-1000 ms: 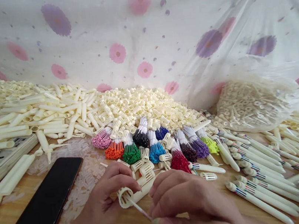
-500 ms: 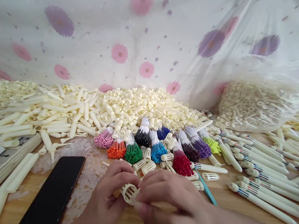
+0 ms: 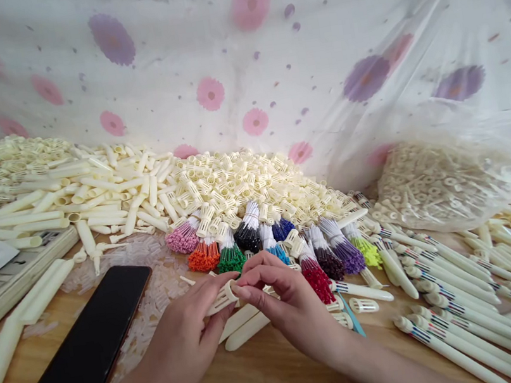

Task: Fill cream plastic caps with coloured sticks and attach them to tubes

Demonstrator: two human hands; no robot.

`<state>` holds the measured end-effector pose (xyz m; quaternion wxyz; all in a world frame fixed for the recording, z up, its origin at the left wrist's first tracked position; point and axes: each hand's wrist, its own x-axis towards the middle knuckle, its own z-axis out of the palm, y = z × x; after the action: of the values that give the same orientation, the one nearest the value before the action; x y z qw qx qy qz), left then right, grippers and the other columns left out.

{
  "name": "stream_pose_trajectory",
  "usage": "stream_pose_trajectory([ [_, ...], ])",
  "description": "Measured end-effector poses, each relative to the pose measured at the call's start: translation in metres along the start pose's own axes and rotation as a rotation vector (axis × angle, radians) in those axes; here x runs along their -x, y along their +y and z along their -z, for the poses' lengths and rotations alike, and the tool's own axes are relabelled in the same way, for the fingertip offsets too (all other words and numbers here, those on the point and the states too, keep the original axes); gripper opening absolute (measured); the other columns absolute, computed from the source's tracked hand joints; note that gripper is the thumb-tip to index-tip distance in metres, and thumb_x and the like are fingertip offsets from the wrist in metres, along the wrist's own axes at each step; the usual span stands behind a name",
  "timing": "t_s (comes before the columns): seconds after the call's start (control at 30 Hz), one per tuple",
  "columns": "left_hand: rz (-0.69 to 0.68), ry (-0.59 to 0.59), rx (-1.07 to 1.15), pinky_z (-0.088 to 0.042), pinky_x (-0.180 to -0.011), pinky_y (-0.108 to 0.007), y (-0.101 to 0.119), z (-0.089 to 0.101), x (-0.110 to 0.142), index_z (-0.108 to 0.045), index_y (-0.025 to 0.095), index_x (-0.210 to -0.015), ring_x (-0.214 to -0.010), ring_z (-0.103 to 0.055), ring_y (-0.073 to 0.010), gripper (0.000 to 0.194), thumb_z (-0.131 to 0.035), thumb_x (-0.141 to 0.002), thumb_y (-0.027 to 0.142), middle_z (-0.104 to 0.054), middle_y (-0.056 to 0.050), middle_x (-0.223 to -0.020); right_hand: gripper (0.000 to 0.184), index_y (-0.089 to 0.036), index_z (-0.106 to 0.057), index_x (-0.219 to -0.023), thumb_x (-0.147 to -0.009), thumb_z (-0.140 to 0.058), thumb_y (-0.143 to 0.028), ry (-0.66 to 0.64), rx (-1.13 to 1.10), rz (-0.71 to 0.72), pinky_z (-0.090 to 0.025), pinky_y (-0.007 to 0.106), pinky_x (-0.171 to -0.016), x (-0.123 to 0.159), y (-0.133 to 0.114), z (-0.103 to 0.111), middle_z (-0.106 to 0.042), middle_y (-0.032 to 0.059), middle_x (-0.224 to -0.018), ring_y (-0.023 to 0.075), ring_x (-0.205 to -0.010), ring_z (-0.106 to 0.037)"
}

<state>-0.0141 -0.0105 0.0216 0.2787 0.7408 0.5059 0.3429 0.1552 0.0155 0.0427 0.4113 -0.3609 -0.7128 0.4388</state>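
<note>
My left hand (image 3: 187, 329) is closed round a cream slotted pen sleeve (image 3: 224, 300), its open end turned toward my other hand. Thumb and forefinger of my right hand (image 3: 296, 307) pinch at that end of the sleeve; whether a thin refill is between the fingertips is hidden. Under the hands lie cream pen barrels (image 3: 248, 332). Just beyond stand bundles of colour-tipped refills, among them red (image 3: 318, 282), green (image 3: 231, 259), orange (image 3: 203, 255) and pink (image 3: 182, 236) ones. A blue strip (image 3: 352, 318) lies beside the right wrist.
A black phone (image 3: 84, 345) lies at left, near a power strip (image 3: 13, 272) and small clear plastic pieces (image 3: 156, 296). Slotted sleeves (image 3: 244, 180) are heaped behind. Finished-looking multicolour pens (image 3: 460, 340) lie at right, below a clear bag of parts (image 3: 450, 181). A flowered plastic sheet (image 3: 214, 44) hangs behind.
The thin refill in my right hand went into the sleeve's open end and is out of sight. Both hands moved slightly up, and the sleeve turned from facing me to lying sideways.
</note>
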Motion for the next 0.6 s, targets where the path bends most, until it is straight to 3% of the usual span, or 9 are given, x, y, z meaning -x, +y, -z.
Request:
stream_pose_trajectory([
  [0.13, 0.132, -0.062, 0.14, -0.052, -0.075, -0.033, 0.0064, 0.0018, -0.0006, -0.059, 0.019, -0.114, -0.098, -0.063, -0.0251, 0.03, -0.047, -0.088, 0.029, -0.067, -0.01, -0.112, 0.013, -0.02, -0.068, -0.081, -0.086, -0.059, -0.029, -0.08, 0.002, -0.022, -0.044, 0.028, -0.079, -0.0004, -0.0032, 0.0038, -0.052, 0.0021, -0.087, 0.0136, -0.084, -0.052],
  [0.33, 0.26, -0.115, 0.275, -0.047, -0.062, -0.027, 0.0068, 0.0029, 0.0002, -0.064, 0.02, -0.104, -0.069, -0.061, -0.02, 0.026, -0.055, -0.083, 0.034, -0.066, 0.002, -0.07, 0.014, -0.02, -0.065, -0.095, -0.084, -0.058, -0.025, -0.195, 0.013, -0.025, -0.046, 0.027, -0.072, -0.0005, -0.0017, 0.0085, -0.049, 0.0031, -0.095, 0.0114, -0.077, -0.05],
  [0.6, 0.335, -0.226, 0.625, -0.045, -0.082, -0.03, 0.0098, 0.0042, -0.0036, -0.064, 0.023, -0.107, -0.089, -0.06, -0.0214, 0.027, -0.06, -0.081, 0.031, -0.069, 0.001, -0.09, 0.016, -0.019, -0.064, -0.092, -0.078, -0.065, -0.027, -0.201, -0.103, -0.077, -0.045, 0.028, -0.07, -0.0008, 0.0032, 0.0079, -0.048, 0.0019, -0.092, 0.0104, -0.073, -0.048],
])
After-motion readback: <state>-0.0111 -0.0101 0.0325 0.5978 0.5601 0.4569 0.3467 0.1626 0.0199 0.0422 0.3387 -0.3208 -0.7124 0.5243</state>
